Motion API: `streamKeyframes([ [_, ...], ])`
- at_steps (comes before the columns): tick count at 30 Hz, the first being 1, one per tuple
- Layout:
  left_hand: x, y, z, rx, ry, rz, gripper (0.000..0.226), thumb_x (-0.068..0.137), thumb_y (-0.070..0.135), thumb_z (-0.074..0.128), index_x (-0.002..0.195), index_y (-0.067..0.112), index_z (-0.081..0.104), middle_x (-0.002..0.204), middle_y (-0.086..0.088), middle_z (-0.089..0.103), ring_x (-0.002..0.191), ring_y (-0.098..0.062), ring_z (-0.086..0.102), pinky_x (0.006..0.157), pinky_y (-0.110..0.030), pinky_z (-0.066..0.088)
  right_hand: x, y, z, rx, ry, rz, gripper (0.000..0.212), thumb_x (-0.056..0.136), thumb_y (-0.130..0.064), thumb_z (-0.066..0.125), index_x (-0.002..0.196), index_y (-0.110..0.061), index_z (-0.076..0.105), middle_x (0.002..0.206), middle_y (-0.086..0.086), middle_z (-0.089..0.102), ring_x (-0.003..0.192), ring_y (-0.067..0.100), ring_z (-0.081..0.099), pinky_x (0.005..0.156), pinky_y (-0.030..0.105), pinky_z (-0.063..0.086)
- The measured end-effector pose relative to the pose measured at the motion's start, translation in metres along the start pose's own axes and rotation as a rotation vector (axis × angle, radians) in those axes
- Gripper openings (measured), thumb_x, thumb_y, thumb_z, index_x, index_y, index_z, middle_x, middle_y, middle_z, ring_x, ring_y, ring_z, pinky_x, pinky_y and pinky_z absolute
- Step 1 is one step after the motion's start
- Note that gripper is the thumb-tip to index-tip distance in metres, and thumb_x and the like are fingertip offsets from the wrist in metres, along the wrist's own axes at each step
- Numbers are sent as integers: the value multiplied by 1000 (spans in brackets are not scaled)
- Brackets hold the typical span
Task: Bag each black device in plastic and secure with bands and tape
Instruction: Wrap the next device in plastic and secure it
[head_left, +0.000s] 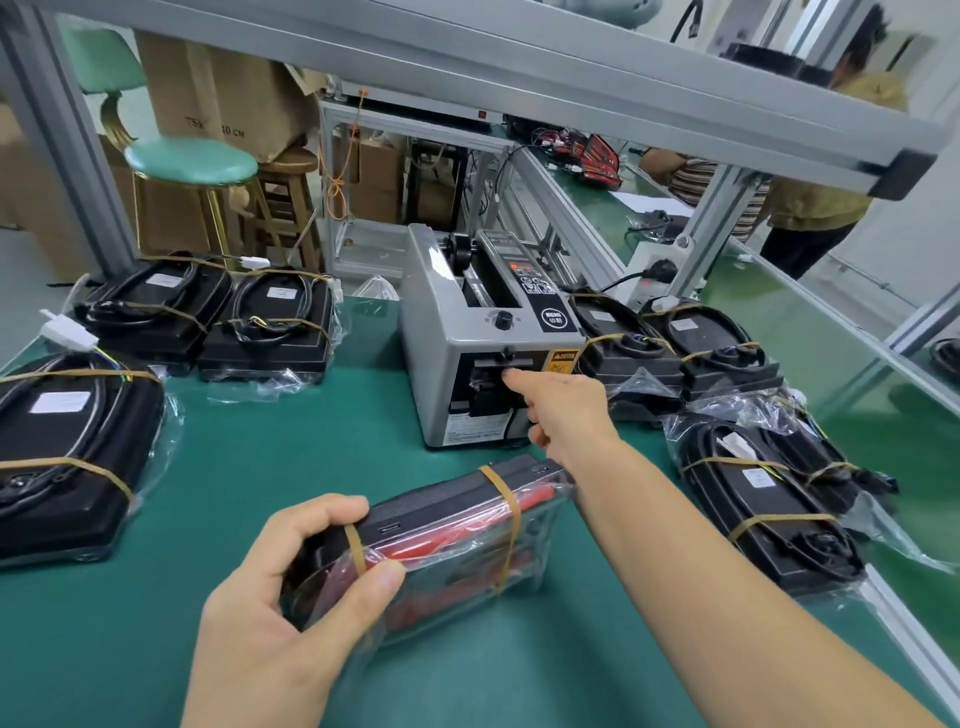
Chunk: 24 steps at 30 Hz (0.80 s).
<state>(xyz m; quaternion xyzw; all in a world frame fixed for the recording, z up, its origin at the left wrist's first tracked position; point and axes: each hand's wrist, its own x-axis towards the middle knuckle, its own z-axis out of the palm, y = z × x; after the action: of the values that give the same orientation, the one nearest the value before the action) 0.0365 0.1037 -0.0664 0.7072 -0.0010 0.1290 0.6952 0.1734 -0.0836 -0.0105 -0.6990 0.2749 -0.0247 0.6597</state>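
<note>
Seen from your head camera: your left hand (291, 582) gripped the near end of a bagged black device (441, 540), thumb on the plastic side and fingers curled over the top edge, holding it tilted on edge over the green mat (291, 441). Two tan rubber bands crossed the bag, one (356, 551) beside your thumb and one (506, 519) toward the far end; red parts showed through the plastic.

Your right hand (561, 410) reached forward to the grey tape dispenser (467, 364), index finger (514, 378) extended to the outlet slot on its front, the other fingers curled under. Whether it had hold of any tape could not be told.

Banded, bagged devices lay on the mat around you: one (67, 457) at your left, two (208, 317) behind it, two (675, 353) just right of the dispenser, and one (769, 499) at your near right. A green stool (192, 161) and cardboard boxes (223, 93) stood beyond the bench.
</note>
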Motion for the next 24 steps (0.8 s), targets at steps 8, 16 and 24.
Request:
streamKeyframes([
  [8, -11, 3, 14, 39, 121, 103, 39, 49, 50, 72, 88, 42, 69, 98, 6, 70, 83, -6, 65, 79, -5, 46, -6, -5, -17, 163, -195, 98, 22, 87, -13, 64, 70, -17, 51, 56, -5, 40, 46, 7, 27, 46, 19, 22],
  [16, -15, 7, 24, 86, 166, 189, 29, 58, 42, 71, 86, 36, 63, 99, 7, 65, 95, -8, 63, 79, -5, 43, -110, -8, -41, -142, -594, -268, 10, 66, -23, 80, 60, -18, 73, 97, -23, 71, 110, -21, 49, 83, 16, 31],
  [24, -26, 6, 27, 102, 181, 239, 28, 62, 36, 72, 87, 35, 61, 100, 8, 61, 100, -15, 61, 82, -15, 46, -135, 21, -36, -371, -423, -396, 11, 71, -26, 72, 60, -29, 74, 135, -38, 40, 130, -22, 23, 105, 24, 22],
])
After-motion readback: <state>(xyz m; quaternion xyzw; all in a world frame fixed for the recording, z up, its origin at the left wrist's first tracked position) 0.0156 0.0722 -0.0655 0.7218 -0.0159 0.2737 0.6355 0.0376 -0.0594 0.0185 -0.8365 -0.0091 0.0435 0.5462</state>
